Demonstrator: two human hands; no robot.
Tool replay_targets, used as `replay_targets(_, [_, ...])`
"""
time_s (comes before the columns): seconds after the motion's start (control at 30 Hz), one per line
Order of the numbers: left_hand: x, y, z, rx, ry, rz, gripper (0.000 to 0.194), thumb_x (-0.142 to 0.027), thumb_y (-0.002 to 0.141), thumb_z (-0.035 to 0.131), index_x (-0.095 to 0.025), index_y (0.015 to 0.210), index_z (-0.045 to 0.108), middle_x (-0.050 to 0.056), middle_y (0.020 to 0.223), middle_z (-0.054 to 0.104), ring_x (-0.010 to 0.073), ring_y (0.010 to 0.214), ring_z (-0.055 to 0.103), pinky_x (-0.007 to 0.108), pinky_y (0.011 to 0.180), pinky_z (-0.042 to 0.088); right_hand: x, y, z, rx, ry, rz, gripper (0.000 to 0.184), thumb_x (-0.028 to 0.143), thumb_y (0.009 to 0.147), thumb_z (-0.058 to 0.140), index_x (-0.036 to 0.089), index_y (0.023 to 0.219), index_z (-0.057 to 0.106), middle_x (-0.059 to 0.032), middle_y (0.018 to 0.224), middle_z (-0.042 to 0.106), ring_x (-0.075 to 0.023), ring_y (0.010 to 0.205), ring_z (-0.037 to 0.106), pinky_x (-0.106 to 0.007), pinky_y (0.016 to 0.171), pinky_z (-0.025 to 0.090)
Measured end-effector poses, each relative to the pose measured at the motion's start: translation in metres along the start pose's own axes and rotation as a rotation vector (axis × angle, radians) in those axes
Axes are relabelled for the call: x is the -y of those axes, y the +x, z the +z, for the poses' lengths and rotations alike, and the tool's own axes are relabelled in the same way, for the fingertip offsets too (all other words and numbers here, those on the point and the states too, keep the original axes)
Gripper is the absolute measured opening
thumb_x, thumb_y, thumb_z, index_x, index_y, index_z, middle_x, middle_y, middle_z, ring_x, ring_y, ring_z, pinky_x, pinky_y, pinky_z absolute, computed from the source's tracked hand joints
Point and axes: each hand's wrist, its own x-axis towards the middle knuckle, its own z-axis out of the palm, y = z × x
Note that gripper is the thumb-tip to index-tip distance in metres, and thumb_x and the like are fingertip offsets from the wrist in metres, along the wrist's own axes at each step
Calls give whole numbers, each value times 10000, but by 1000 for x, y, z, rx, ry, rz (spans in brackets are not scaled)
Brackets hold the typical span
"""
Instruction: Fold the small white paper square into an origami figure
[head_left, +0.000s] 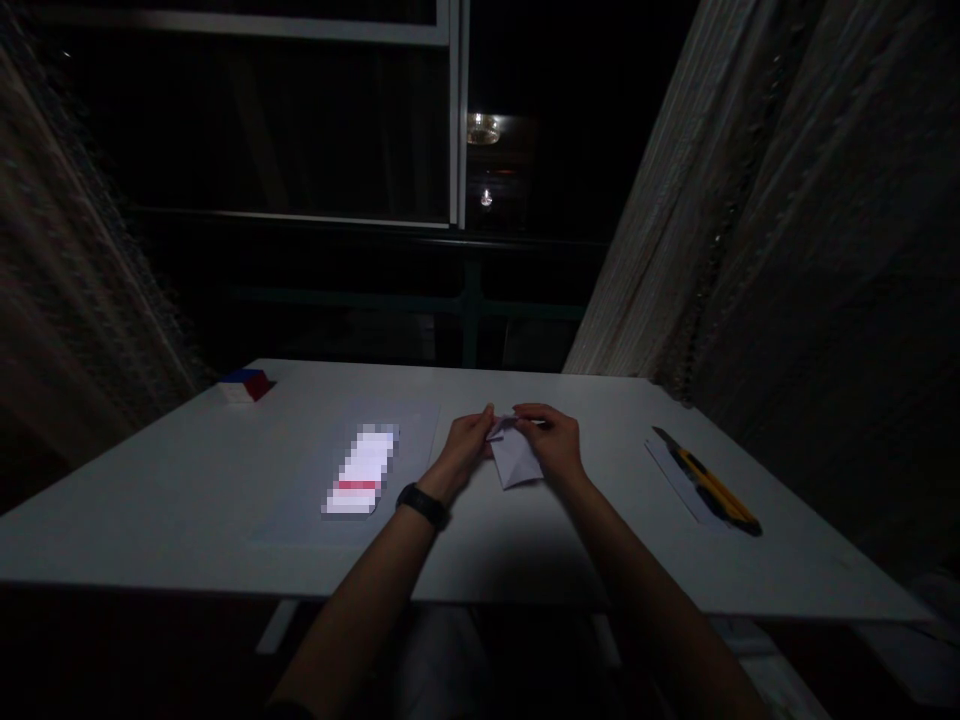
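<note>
A small piece of folded white paper [517, 462] is held between my two hands, above the middle of the white table [187, 500]. My left hand [466, 440], with a dark band on its wrist, pinches the paper's upper left part between thumb and fingers. At the upper right edge my right hand [553, 436] grips it with bent fingers. The top of the paper looks crumpled or folded over; its lower part hangs as a flat flap with creases. Dim light and the fingers hide the finer folds.
Left of my hands a lit phone [361, 470], its screen blurred out, lies on a sheet of paper [300, 530]. A puzzle cube [244, 386] sits at the far left corner. On the right lies a yellow and black utility knife [709, 482] over a paper strip [675, 480]. Curtains [645, 250] hang behind.
</note>
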Motion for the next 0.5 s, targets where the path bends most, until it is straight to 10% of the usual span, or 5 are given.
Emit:
replay_targets(0.23, [4,3,-1,20,-73,53,413,-501,636,662,-104,741,619,23,633,567,95,530,493,226,512,362,14,-5,-2,81,36,-72,95,248,662,661,217,741,703,-76,954,665,-219,899,606,-321,689,487])
replay_targets(0.5, [-2,2,-3,-68,315,379,334,-456,728,571,-132,655,607,-17,591,522,103,600,454,225,585,352,3,-3,-1,166,347,253,226,405,725,607,202,818,647,-37,822,655,-174,748,586,-273,620,443])
